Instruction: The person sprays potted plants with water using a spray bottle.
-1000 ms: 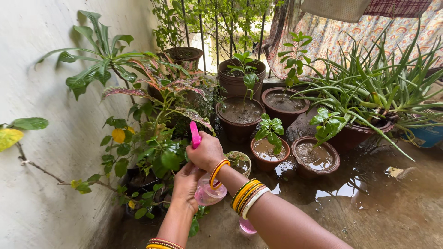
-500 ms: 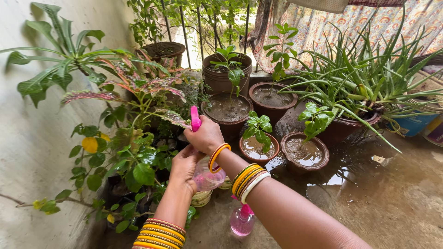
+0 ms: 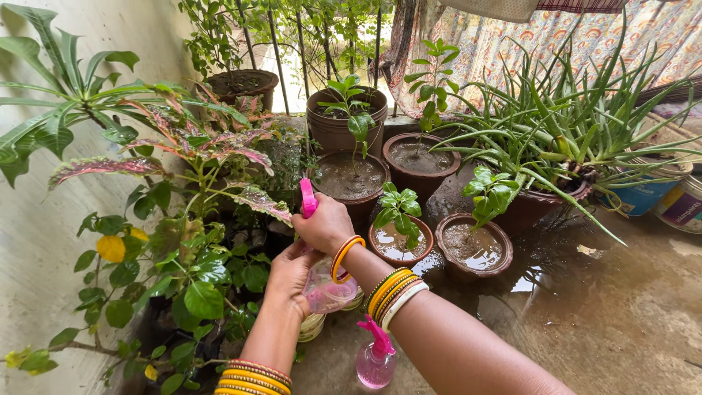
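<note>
Wet concrete floor (image 3: 621, 322) with puddles; clay pots (image 3: 474, 249) stand on it, pink spray bottle (image 3: 375, 362) near them, blue bucket (image 3: 643, 196) far right.

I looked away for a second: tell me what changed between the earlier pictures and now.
Little changed. The view swung left, so a second pink spray bottle on the wet floor shows fully. Both hands kept their hold: right hand on the pink sprayer head, left hand under the clear bottle.

1 head view, close, looking down-forward (potted plants (image 3: 344, 172) ahead).
</note>
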